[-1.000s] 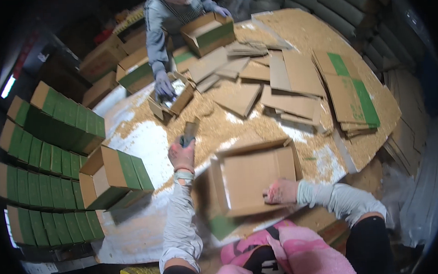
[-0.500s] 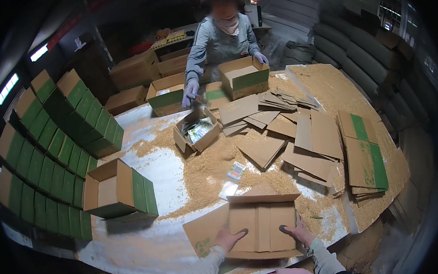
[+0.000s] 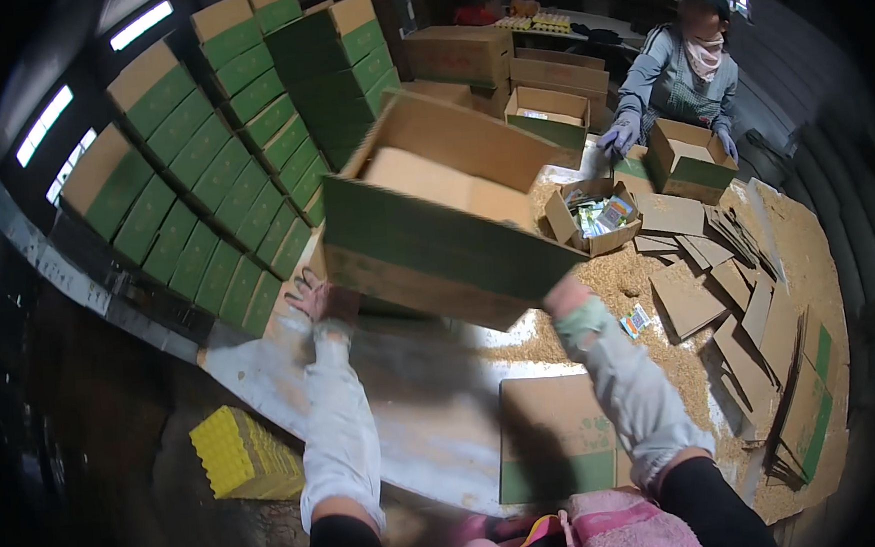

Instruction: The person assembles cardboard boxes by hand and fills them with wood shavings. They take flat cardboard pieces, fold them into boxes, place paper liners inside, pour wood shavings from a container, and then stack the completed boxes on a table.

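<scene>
Carton (image 3: 434,214), open-topped, brown with a green band, is held raised and tilted at centre frame, above the pale table (image 3: 262,359). Left hand (image 3: 317,297) is pressed to its lower left corner; right hand (image 3: 564,296) is mostly hidden under its lower right edge, so that grip cannot be judged. Hands are set well apart. Stacked cartons (image 3: 219,136) fill the upper left. For a clean carry, both bottom corners should be supported evenly and the tilt reduced. A flattened carton (image 3: 558,437) lies below.
</scene>
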Tool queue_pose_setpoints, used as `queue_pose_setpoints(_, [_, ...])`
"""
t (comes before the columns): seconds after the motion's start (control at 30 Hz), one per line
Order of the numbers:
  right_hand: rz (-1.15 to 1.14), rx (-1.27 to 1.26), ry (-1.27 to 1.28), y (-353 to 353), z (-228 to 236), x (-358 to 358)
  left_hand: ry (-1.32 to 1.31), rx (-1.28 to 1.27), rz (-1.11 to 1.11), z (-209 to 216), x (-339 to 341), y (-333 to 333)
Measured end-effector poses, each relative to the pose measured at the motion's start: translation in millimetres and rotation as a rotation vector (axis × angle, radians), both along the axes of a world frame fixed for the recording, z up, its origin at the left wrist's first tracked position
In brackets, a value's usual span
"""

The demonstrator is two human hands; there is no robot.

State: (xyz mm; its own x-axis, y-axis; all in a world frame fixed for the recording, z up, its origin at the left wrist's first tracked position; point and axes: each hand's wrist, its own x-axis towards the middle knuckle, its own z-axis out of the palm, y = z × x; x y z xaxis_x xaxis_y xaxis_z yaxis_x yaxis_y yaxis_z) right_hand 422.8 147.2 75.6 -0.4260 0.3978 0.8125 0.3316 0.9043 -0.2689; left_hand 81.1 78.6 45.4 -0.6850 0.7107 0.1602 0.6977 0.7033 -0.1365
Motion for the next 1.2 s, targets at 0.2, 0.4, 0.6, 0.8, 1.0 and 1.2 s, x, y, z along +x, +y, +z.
queue_pose_setpoints(0.2, [-0.284, -1.539, 0.349, 2.0, -27.4, -180.1, -0.441, 0.563, -0.369, -52.0, -34.9, -67.5])
queue_pose_setpoints(0.4, [-0.144, -1.152, -0.1, -62.1, -43.2, 26.7, -1.086, 1.124, -0.304, -81.8, 115.2, -141.4])
queue_pose_setpoints(0.6, [-0.84, -1.234, -0.527, -251.2, -165.9, 235.7, -0.897, -0.059, -0.465, -170.8, 287.0, -181.1])
queue_pose_setpoints(0.8, [-0.786, -1.32, -0.417, -252.5, -171.5, 290.8, -0.577, 0.224, -0.644, -109.8, 363.2, -178.0])
queue_pose_setpoints(1.0, [-0.906, -0.411, -0.414, -208.3, -0.6, 291.0, -1.952, 0.805, -0.41, -19.2, 335.8, -149.2])
queue_pose_setpoints(1.2, [-0.587, -0.15, -0.665, -221.5, -13.2, 296.8, -1.063, -0.469, -1.297, -9.9, 244.5, -123.2])
